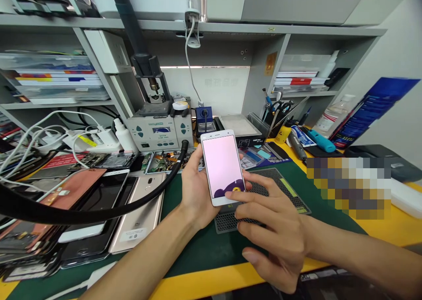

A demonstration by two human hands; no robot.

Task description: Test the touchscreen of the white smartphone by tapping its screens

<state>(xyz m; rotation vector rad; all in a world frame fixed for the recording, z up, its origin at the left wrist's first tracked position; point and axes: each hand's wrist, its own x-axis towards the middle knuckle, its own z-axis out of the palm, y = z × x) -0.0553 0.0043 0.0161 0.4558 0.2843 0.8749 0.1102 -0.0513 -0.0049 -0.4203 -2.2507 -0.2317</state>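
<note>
A white smartphone with a lit pale-pink screen and dark purple shapes along its bottom rests upright in my left hand. My left thumb lies on its left edge, and fingertips show at its right side. In front of the screen's lower part is the index fingertip of my right hand, touching or very near the glass. The other right fingers are bent and apart, the thumb stretched out below, and nothing is in them. Beneath the phone, a grey perforated mat lies on the green work mat.
Several phones and parts lie at left, including a gold phone. A black hose arcs over them from the soldering station. Tools stand in a holder at the back right, near a plastic bottle. Shelves rise behind.
</note>
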